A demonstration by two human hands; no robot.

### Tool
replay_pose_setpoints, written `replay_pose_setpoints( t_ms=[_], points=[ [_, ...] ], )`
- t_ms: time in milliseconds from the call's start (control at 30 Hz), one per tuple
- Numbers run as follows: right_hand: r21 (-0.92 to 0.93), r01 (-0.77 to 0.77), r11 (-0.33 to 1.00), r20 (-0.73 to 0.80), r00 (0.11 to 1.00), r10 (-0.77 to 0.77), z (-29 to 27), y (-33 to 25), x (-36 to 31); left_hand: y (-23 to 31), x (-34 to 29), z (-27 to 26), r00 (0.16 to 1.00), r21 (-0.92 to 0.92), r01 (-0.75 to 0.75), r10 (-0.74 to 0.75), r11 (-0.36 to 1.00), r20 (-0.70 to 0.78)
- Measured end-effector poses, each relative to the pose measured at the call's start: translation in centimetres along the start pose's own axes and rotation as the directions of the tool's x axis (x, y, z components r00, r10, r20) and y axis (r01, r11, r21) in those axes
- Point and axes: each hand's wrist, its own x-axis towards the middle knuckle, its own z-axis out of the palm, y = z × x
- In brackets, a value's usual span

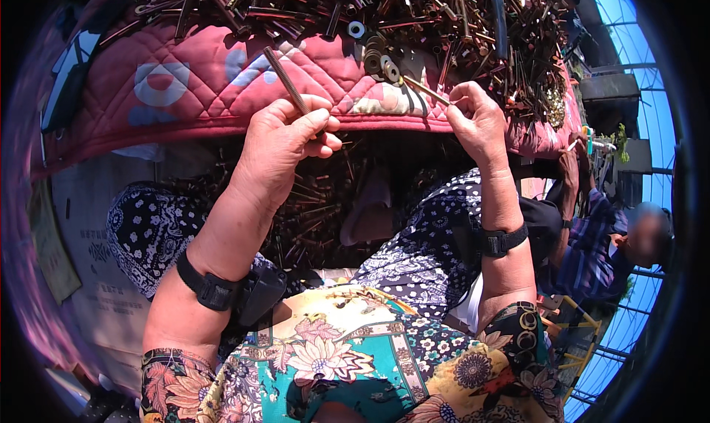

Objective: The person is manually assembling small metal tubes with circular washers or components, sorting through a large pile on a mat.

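Between the thumb and fingers of my left hand (285, 131) is a dark threaded rod (283, 75), its free end pointing up and away to the left. My right hand (477, 120) pinches a thin brass-coloured bolt (425, 89) that slants toward the far left. At the bolt's far tip sits a cluster of round washers (373, 59); whether they are threaded on it or lie behind it I cannot tell. Both hands hover over the near edge of a red quilted cover (214, 90). A single pale washer (356, 29) lies farther back.
A big heap of loose bolts (414, 12) covers the far part of the quilt. More bolts (296, 201) lie in shadow below the quilt's edge, between my knees. At the right, another person in a checked shirt (592, 234) reaches toward the pile. Cardboard (96, 238) lies at left.
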Motion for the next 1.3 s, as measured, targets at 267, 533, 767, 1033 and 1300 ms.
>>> replay_pose_setpoints(
  t_ms=[267, 533, 767, 1033, 1300],
  points=[
    [0.042, 0.182, 0.982, 0.080, 0.979, -0.185, 0.5, -0.9, 0.6, 0.0, 0.1, -0.2, 1.000, 0.011, -0.022, 0.022, 1.000, -0.004],
    [-0.273, 0.255, 0.927, 0.236, 0.952, -0.192, -0.7, -1.5, 2.2, 0.0, 0.1, -0.1, 1.000, 0.013, -0.024, 0.024, 1.000, -0.004],
    [-0.416, 0.304, 0.857, 0.328, 0.929, -0.170, -1.8, -3.5, 3.8, 0.4, -0.1, 0.3, 0.993, 0.035, -0.104, 0.106, 0.994, -0.048],
    [-0.371, 0.482, 0.794, 0.630, 0.759, -0.166, 0.2, -3.8, 9.1, 0.3, 0.2, -0.4, 0.994, -0.062, -0.108, 0.107, 0.992, -0.020],
    [0.118, 0.165, 0.979, 0.345, 0.918, -0.196, 1.6, 2.2, 3.3, 1.4, -0.3, 0.2, 0.996, -0.067, -0.055, 0.051, 0.996, -0.071]
  ],
)
